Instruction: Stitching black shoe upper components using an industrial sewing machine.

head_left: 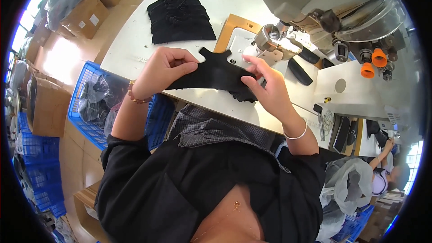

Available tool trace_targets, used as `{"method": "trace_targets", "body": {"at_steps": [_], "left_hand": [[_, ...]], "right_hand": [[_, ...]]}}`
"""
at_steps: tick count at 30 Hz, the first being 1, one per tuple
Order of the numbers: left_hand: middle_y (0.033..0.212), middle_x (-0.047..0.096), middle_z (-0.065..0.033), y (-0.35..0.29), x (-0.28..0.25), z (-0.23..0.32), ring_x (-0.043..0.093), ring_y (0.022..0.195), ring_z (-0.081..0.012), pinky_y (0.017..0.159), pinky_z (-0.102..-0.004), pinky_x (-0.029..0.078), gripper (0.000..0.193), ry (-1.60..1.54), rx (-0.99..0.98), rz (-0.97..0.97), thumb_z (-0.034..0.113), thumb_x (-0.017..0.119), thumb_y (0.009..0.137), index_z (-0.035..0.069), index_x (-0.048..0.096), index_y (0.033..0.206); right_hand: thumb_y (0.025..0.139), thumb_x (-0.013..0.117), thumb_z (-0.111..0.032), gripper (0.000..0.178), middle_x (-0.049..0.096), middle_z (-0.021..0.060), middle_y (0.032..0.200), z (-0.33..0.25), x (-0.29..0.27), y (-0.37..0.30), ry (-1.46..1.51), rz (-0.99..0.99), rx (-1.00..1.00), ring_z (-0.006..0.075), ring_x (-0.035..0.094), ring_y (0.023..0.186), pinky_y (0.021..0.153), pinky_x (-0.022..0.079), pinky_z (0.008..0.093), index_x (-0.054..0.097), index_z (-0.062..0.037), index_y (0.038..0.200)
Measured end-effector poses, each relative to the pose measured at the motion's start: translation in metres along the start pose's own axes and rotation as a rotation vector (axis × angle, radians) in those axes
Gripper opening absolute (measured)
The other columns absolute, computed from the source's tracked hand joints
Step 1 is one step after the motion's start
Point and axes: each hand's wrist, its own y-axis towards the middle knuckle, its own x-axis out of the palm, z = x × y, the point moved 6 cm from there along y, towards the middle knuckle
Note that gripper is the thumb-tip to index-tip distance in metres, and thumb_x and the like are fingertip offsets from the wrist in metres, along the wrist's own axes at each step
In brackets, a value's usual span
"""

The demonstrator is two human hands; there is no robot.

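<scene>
A piece of black fabric is stretched between my two hands at the table's near edge. Its top has a curved notch between two short prongs. My left hand pinches its left end between thumb and fingers. At the right end my right hand holds the cloth with thumb and fingers, its index finger lifted off. Bunched black cloth hangs below the right part. Just beyond the fabric stands a sewing machine, its metal head over a white plate with a tan frame.
A stack of black fabric pieces lies at the table's far left. Orange-knobbed tension dials jut out at upper right. A blue crate with bagged goods stands on the left. Another person sits at far right.
</scene>
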Motion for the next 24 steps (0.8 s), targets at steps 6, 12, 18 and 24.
{"method": "trace_targets", "body": {"at_steps": [6,12,18,24], "left_hand": [[0.077,0.068,-0.0034,0.000,0.025,0.011,0.057,0.065,-0.0062,0.060,-0.0230,0.048,0.012,0.229,0.107,-0.034,0.005,0.075,0.083,-0.002,0.070,0.092],[0.083,0.062,-0.0045,-0.025,0.046,0.031,0.065,0.081,-0.0188,0.060,-0.0299,0.053,0.020,0.748,0.842,0.266,-0.003,0.071,0.066,0.005,0.068,0.084],[0.083,0.060,-0.0041,-0.044,0.064,0.026,0.064,0.081,-0.0218,0.062,-0.0316,0.055,0.023,0.817,1.206,0.378,0.004,0.071,0.058,0.005,0.068,0.081],[0.083,0.060,-0.0058,-0.050,0.067,0.022,0.063,0.082,-0.0239,0.065,-0.0345,0.058,0.027,0.799,1.281,0.366,0.007,0.070,0.053,0.003,0.068,0.080]], "right_hand": [[0.088,0.066,0.000,0.010,0.063,0.0092,0.081,0.020,0.005,-0.026,0.151,0.093,0.197,0.0169,0.061,0.070,0.067,0.049,0.0287,0.060,-0.0005,0.095],[0.070,0.067,0.009,0.025,0.062,0.0091,0.089,0.000,-0.002,-0.049,-0.162,0.320,-0.241,0.0262,0.061,0.074,0.063,0.051,0.0331,0.059,-0.0040,0.090],[0.060,0.065,0.010,0.034,0.061,0.0120,0.101,-0.001,-0.003,-0.066,-0.372,0.503,-0.405,0.0301,0.057,0.089,0.076,0.048,0.0394,0.058,-0.0065,0.089],[0.063,0.067,0.009,0.034,0.061,0.0125,0.103,0.004,-0.004,-0.075,-0.374,0.574,-0.373,0.0307,0.057,0.092,0.079,0.047,0.0396,0.057,-0.0069,0.091]]}}
